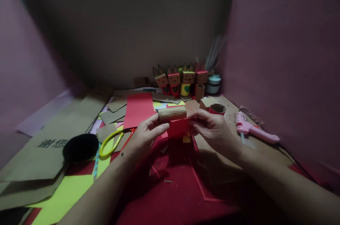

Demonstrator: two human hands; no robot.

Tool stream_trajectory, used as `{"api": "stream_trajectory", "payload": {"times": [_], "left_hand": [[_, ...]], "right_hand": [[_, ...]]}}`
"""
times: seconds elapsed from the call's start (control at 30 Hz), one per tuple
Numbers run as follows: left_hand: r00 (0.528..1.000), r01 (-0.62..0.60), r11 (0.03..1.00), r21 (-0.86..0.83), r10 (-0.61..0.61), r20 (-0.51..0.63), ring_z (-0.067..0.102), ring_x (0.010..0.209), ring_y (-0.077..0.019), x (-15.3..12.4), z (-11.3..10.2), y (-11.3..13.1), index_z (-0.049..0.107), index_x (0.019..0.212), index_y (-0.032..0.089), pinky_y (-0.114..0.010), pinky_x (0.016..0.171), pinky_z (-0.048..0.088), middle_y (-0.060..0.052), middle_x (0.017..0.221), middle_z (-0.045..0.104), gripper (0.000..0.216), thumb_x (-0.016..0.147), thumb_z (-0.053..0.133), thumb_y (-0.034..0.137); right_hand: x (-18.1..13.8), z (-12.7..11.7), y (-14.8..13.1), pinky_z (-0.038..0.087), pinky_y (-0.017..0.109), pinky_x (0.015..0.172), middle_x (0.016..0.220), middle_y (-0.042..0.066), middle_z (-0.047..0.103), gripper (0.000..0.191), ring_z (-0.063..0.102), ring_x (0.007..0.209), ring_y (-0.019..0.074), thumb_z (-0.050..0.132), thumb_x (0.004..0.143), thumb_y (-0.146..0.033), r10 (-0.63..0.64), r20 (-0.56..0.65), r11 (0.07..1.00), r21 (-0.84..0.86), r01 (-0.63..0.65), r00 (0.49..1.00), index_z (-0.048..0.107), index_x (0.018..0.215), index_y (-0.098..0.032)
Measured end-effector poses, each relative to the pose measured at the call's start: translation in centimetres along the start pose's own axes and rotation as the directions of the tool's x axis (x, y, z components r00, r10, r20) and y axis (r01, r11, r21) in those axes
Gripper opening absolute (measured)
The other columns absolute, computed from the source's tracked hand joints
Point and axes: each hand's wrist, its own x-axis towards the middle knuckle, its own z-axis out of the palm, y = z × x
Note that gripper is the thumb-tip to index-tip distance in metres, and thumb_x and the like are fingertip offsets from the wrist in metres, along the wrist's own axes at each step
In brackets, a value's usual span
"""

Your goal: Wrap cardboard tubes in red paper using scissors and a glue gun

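My left hand (148, 133) is closed on a brown cardboard tube (172, 113) lying sideways, with a line of glue along its side. Between my hands hangs a piece of red paper (178, 128) just under the tube. The fingers of my right hand (209, 127) pinch the right end of this red paper. Whether the paper touches the tube all along its edge I cannot tell. Close behind my right hand stands a red-wrapped cardboard tube (217, 109). Left of my left hand lie scissors with yellow and red handles (111, 143).
A pink glue gun (255, 131) lies at the right. Several cardboard animal figures (174, 81) stand at the back, beside a light blue jar (213, 84). Red paper (139, 110), yellow paper (61, 191), a brown paper bag (34, 154) and a black oval object (81, 147) lie leftward.
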Motion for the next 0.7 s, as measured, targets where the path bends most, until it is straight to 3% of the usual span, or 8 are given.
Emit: {"api": "stream_trajectory", "payload": {"times": [0.1, 0.23, 0.37, 0.7], "left_hand": [[0.999, 0.03, 1.0, 0.001, -0.03, -0.022, 0.058, 0.122, -0.0288, -0.2, 0.5, -0.3, 0.063, 0.128, 0.023, -0.041, 0.105, 0.044, -0.008, 0.13, 0.066, 0.043, 0.085, 0.068, 0.022], [0.997, 0.054, 0.998, -0.035, -0.056, -0.046, 0.062, 0.116, -0.0259, -0.4, 1.2, -0.8, 0.065, 0.125, 0.025, -0.038, 0.101, 0.048, -0.006, 0.124, 0.069, 0.04, 0.085, 0.07, 0.022], [0.994, 0.046, 0.998, -0.038, -0.05, -0.098, 0.064, 0.112, -0.0244, -0.4, 1.7, -1.0, 0.068, 0.121, 0.023, -0.037, 0.1, 0.049, -0.006, 0.12, 0.071, 0.036, 0.085, 0.07, 0.023], [0.982, 0.062, 0.994, 0.094, -0.044, -0.185, 0.067, 0.103, -0.0234, -1.2, 2.5, -0.5, 0.07, 0.118, 0.021, -0.034, 0.093, 0.051, -0.006, 0.113, 0.075, 0.032, 0.088, 0.067, 0.032]], "right_hand": [[-0.1, 0.6, 0.4, 0.056, 0.026, 0.062, 0.079, 0.0, 0.067, 0.008, 0.066, 0.066, 0.0131, 0.063, 0.085, -0.023, 0.059, -0.064, 0.995, 0.088, -0.053, 0.996, 0.059, 0.091, -0.02], [0.0, 1.1, 0.3, 0.06, 0.031, 0.062, 0.078, -0.001, 0.068, 0.028, 0.069, 0.066, 0.0166, 0.068, 0.08, -0.024, 0.189, -0.106, 0.948, 0.28, -0.153, 0.976, 0.05, 0.101, -0.023], [-0.1, 1.1, -0.3, 0.061, 0.029, 0.062, 0.073, -0.003, 0.069, 0.047, 0.07, 0.062, 0.0162, 0.07, 0.077, -0.022, 0.263, -0.097, 0.909, 0.357, -0.213, 0.96, 0.044, 0.117, -0.022], [0.0, 1.3, -1.6, 0.059, 0.024, 0.05, 0.065, -0.008, 0.061, 0.053, 0.069, 0.053, 0.0158, 0.074, 0.07, -0.019, 0.442, -0.05, 0.801, 0.471, -0.37, 0.895, 0.042, 0.113, -0.018]]}}
